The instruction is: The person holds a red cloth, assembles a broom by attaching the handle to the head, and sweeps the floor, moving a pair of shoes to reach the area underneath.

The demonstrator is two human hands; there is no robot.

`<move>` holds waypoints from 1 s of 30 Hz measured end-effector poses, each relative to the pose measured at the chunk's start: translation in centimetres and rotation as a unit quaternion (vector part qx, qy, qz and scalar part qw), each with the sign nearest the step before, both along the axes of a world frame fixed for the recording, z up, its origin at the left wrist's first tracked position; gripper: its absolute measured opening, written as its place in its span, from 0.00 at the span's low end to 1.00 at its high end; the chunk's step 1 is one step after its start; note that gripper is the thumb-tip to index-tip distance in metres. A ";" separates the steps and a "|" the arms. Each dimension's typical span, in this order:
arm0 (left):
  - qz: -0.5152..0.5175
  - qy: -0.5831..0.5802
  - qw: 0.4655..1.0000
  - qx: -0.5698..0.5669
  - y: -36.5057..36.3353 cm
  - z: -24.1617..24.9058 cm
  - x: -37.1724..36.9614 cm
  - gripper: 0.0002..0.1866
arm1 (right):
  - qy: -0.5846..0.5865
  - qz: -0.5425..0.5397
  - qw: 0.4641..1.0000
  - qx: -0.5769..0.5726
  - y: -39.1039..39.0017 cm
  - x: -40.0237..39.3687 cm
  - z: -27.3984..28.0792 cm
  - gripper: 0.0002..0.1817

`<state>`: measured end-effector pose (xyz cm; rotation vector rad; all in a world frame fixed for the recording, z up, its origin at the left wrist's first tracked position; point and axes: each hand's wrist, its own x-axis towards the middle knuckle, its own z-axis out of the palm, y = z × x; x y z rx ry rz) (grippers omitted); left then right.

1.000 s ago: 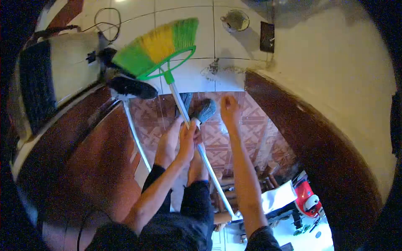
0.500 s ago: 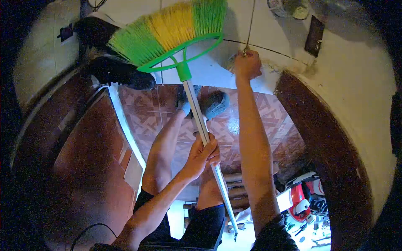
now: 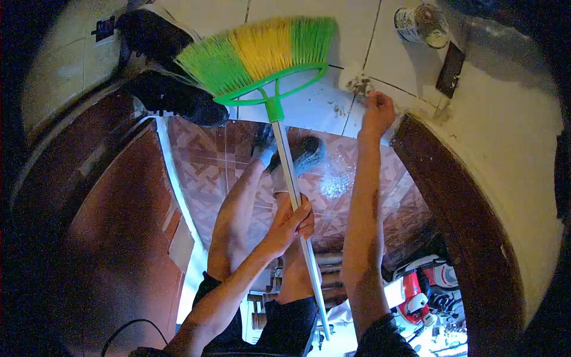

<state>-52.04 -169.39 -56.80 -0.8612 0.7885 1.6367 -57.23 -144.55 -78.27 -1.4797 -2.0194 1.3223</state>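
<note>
My left hand [image 3: 290,225] is wrapped round the pale metal handle of a broom [image 3: 285,156]. The broom's green and yellow bristles point up and away over the pale tiles, and its green frame joins the handle. Lower down, the handle runs past my knee. My right hand [image 3: 379,112] is low over the pale floor, right of the broom head, its fingers pinched together. A greyish clump of dust [image 3: 359,85] shows at those fingertips. Small crumbs of dirt [image 3: 338,110] lie on the tiles between the broom and this hand.
Black shoes [image 3: 178,101] stand left of the broom head. An open tin can [image 3: 421,27] lies at the upper right, near a dark flat strip [image 3: 450,70]. Brown door frame [image 3: 458,190] borders the right; a brown door [image 3: 128,232] is at left. Patterned reddish tiles [image 3: 205,160] lie below.
My right hand has shifted right and slightly nearer, and the grey clump now shows at its fingertips. The broom head has moved slightly right and down in view, still in my left hand.
</note>
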 end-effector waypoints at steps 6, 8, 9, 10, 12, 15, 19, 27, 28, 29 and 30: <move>0.011 -0.019 1.000 -0.005 -0.5 -0.1 -0.2 0.10 | -0.009 0.016 0.996 0.088 1.1 0.3 -1.2 0.06; 0.017 -0.008 1.000 0.006 -0.6 -0.1 -0.5 0.10 | -0.013 -0.023 0.998 0.050 1.7 0.9 -1.4 0.05; 0.021 -0.003 1.000 0.007 -0.6 -0.4 -0.4 0.09 | -0.011 -0.043 0.999 0.031 2.1 0.8 -1.8 0.05; 0.026 0.002 1.000 0.007 -0.7 -0.8 -0.2 0.08 | -0.002 -0.025 0.998 0.052 2.3 0.9 -2.0 0.06; 0.037 -0.002 0.999 -0.001 -0.9 -0.8 0.2 0.08 | 0.012 0.013 0.995 0.094 2.4 1.3 -1.4 0.08; 0.037 -0.020 0.999 0.005 -0.8 -0.9 -0.1 0.08 | -0.073 -0.070 0.995 -0.022 2.7 0.9 1.2 0.09; 0.034 -0.021 0.999 0.008 -1.4 -1.0 -0.2 0.10 | 0.076 -0.068 0.981 0.163 4.3 -0.5 6.2 0.09; -0.007 0.001 1.000 0.025 -1.7 -0.9 -0.1 0.14 | 0.013 -0.056 0.929 0.366 10.4 -10.5 15.5 0.10; -0.008 -0.005 1.000 0.028 -1.8 -1.0 0.0 0.14 | -0.002 -0.043 0.930 0.365 11.3 -11.4 15.3 0.11; -0.009 -0.013 0.999 0.029 -1.8 -1.2 0.1 0.14 | -0.053 -0.013 0.930 0.362 12.0 -12.2 15.0 0.13; -0.010 -0.015 0.999 0.028 -1.8 -1.2 0.1 0.15 | -0.103 0.016 0.927 0.359 12.6 -12.9 14.6 0.14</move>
